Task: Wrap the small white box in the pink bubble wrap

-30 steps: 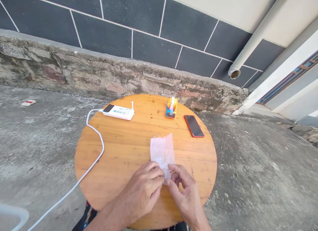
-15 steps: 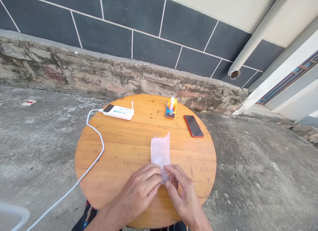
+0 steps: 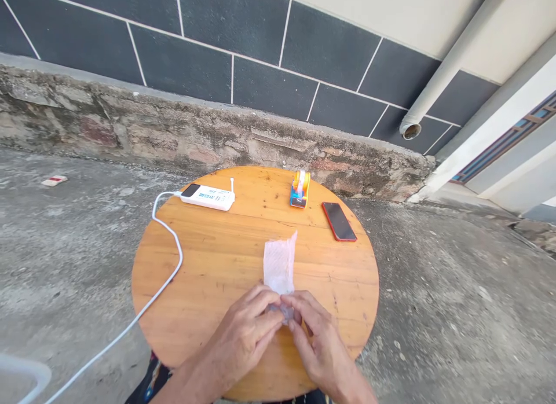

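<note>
A strip of pinkish bubble wrap [image 3: 279,262] lies on the round wooden table [image 3: 208,259], its far end loose and one corner sticking up. Its near end is bunched into a small roll between my two hands; whatever may be inside the roll cannot be made out. My left hand [image 3: 252,326] is closed, with fingertips pinching the left side of the roll. From the right, my right hand [image 3: 315,337] is closed on the same end, its forefinger across the top and the thumb at the near edge.
A white power bank [image 3: 211,197] with a white cable [image 3: 179,248] rests at the far left of the table. An orange and blue tape dispenser [image 3: 300,188] stands at the back, and a red-edged phone [image 3: 339,221] lies at the right. Beyond is a stone-based wall [image 3: 208,135].
My right fingers have shifted left across the near end of the bubble wrap, close to my left fingertips. The flat part of the strip looks slightly narrower on its right side.
</note>
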`<state>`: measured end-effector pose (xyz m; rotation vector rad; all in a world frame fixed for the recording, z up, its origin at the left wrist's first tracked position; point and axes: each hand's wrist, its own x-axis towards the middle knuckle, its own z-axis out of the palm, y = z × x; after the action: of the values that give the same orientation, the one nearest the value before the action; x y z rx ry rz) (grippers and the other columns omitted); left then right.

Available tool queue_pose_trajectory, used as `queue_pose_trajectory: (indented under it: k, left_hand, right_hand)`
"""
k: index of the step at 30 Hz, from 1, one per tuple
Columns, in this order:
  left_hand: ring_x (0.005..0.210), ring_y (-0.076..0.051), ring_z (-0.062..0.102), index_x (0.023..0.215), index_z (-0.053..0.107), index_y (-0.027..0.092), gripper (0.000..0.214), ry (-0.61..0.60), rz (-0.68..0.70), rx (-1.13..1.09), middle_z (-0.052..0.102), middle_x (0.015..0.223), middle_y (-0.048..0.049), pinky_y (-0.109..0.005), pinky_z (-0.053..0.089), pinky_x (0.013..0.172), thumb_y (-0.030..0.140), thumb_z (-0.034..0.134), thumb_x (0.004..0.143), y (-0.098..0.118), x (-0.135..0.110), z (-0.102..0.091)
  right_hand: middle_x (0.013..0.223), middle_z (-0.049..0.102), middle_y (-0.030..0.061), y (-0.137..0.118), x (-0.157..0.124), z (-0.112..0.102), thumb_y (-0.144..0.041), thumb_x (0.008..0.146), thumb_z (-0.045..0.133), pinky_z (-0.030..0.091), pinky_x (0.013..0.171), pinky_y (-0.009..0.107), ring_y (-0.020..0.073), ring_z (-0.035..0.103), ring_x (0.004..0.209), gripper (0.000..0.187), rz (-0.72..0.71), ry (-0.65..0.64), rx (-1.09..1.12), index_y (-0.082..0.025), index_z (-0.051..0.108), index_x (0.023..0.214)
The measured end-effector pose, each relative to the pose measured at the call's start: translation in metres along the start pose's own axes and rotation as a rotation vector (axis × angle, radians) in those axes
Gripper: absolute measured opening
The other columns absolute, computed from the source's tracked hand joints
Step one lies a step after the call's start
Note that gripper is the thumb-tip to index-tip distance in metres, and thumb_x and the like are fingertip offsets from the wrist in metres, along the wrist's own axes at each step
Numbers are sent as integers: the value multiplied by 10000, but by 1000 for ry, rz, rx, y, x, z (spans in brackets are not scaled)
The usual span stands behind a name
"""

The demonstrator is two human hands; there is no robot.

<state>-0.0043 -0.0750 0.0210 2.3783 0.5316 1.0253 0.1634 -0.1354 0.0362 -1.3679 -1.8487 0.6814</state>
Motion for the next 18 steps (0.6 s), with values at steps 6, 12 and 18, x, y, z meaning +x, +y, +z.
queue_pose_trajectory:
  k: [6,12,18]
  left_hand:
    - [941,-184,531,939,594,157,199,-47,-36,-55,610,940,-64,-331,472,828,29,468,854,0,-1,-4]
    - [983,-176,530,937,588,148,251,-8,-14,-55,610,954,-73,-314,464,847,-8,406,862,-2,-5,-2]
    - [916,-172,532,861,598,147,221,55,-55,22,578,939,-74,-299,466,777,-1,434,852,0,-5,6]
  right_hand:
    - [1110,569,69,4,-2,2,-80,879,409,480,845,294,182,568,965,402,-27,-4,-47,-248,479,1237]
    - [1105,581,74,14,-10,7,-107,904,383,500,805,298,161,590,827,492,-1,28,-105,-242,341,1376]
    - [1044,619,49,18,-7,12,-131,932,355,496,795,253,140,615,844,421,18,103,-17,-238,381,1339]
